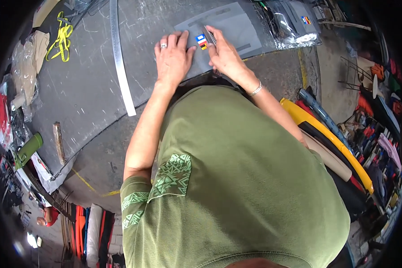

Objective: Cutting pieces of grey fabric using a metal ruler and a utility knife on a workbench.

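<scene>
A grey, see-through sheet (236,22) with darker rectangular strips lies on the dark table top. My left hand (172,56) rests flat at its left edge, fingers spread, a ring on one finger. My right hand (224,53) is closed round a narrow dark tool with a ridged side (210,36), held against the sheet. Its exact kind I cannot make out. Between my hands sits a small label (201,41) in blue, white, red, yellow and black. Part of the tool is hidden by my fingers.
On the table (89,76) lie a long metal ruler (117,58), a yellow tape measure (62,38) and a wooden stick (58,143). Dark plastic-wrapped material (295,27) is at the right end. Rolls of coloured material (330,134) stand beside me on the right.
</scene>
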A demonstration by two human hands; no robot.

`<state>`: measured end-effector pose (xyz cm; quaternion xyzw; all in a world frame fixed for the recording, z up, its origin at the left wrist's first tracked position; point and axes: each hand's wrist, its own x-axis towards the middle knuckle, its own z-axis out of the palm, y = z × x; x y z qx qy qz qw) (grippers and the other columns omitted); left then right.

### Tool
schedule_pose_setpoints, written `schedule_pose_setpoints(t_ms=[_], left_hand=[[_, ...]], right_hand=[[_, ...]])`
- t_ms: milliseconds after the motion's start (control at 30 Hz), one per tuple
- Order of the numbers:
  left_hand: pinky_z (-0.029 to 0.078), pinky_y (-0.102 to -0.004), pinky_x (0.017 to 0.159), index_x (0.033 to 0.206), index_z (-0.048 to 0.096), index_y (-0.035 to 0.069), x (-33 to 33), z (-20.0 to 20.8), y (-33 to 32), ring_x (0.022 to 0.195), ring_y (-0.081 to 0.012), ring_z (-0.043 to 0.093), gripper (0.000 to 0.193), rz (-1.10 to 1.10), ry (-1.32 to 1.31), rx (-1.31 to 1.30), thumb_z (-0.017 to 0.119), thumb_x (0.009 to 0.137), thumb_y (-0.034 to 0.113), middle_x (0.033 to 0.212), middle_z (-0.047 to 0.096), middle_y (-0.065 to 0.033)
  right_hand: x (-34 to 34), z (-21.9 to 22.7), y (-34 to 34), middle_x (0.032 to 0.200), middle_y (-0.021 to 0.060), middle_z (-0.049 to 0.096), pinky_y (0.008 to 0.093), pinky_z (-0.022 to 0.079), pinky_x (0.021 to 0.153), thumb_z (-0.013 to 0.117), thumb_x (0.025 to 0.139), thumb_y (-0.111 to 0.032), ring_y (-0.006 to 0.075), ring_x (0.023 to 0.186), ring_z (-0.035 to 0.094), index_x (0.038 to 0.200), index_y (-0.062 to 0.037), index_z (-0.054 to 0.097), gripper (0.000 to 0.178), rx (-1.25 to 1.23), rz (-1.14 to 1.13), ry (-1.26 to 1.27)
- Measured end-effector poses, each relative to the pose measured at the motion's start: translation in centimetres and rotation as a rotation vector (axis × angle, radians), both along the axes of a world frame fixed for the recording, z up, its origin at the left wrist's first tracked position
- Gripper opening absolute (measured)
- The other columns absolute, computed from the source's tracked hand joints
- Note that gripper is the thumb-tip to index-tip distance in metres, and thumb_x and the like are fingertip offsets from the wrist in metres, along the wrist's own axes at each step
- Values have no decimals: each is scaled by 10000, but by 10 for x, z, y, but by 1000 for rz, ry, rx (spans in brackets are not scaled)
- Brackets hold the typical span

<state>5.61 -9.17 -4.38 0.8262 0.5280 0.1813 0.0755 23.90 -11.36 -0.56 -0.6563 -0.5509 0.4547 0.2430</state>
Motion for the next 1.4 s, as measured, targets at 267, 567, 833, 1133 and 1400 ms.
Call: schedule_pose_setpoints(t_ms=[267, 567, 833, 1133, 1400], left_hand=[[188, -677, 1201, 1477, 539, 175, -14, -24, 4, 1517, -343, 323, 675, -6, 10, -24, 638, 947, 580, 1573, 474, -6], [177, -663, 1208, 1476, 540, 204, -15, -23, 5, 1513, -327, 336, 651, 2, -2, -28, 627, 952, 581, 1567, 475, 13], [174, -660, 1209, 1475, 542, 208, -15, -25, 5, 1515, -316, 335, 649, 8, -4, -30, 631, 949, 578, 1570, 469, 23], [186, -666, 1206, 1470, 548, 210, -14, -24, 5, 1511, -313, 340, 651, 5, -12, -26, 642, 942, 577, 1562, 477, 25], [189, -672, 1199, 1458, 561, 200, -14, -24, 6, 1509, -316, 343, 654, 2, -15, -25, 647, 937, 585, 1559, 484, 13]], right_hand=[[-16, -23, 3, 1250, 290, 610, 535, 534, 935, 569, 942, -51, 494, 1076, 637, 1465, -65, 430, 541, 344, 97, -214], [-21, -20, 7, 1210, 282, 620, 529, 548, 903, 601, 927, -64, 488, 1031, 649, 1456, -65, 445, 552, 320, 109, -295], [-21, -16, 9, 1210, 277, 623, 528, 544, 914, 608, 929, -75, 478, 1051, 647, 1453, -61, 450, 548, 278, 118, -300], [-20, -20, 9, 1220, 276, 623, 531, 539, 935, 592, 937, -78, 487, 1075, 638, 1445, -73, 463, 524, 304, 112, -295], [-20, -22, 9, 1232, 273, 618, 534, 536, 939, 600, 937, -83, 488, 1082, 635, 1447, -81, 461, 529, 303, 111, -303]])
